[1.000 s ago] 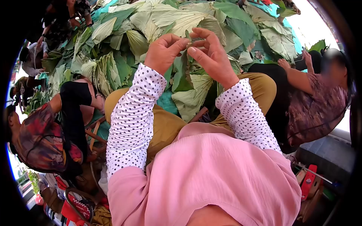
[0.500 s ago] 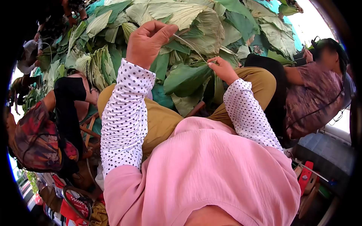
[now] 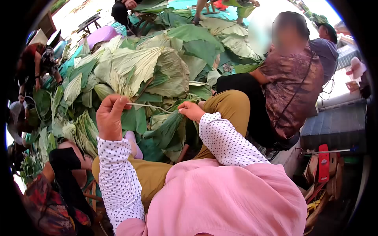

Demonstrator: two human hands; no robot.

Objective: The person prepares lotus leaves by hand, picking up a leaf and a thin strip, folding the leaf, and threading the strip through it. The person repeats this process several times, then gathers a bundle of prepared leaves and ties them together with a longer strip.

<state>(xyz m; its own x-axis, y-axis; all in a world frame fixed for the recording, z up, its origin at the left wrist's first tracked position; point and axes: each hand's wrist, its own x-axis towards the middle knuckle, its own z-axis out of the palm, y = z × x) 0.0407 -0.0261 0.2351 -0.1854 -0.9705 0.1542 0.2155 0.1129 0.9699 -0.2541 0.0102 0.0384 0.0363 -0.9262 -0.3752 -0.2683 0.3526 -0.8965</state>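
My left hand is closed, thumb and finger pinching one end of a pale string-like strand. The strand stretches across to my right hand, whose fingers are closed at the edge of a large green leaf. That leaf hangs folded below the right hand, over my lap. Whether the strand is tied to the leaf or is part of it, I cannot tell. Just beyond both hands lies a wide pale-green dried leaf on the heap.
A heap of big leaves spreads in front. A person in a brown patterned shirt sits close on my right; another person's dark-clad leg is at my left. Wooden stools with a red piece stand at lower right.
The view has turned right, so the scene sits further left. My left hand has come down nearly level with my right, the strand now running almost sideways. Both hands keep their hold.
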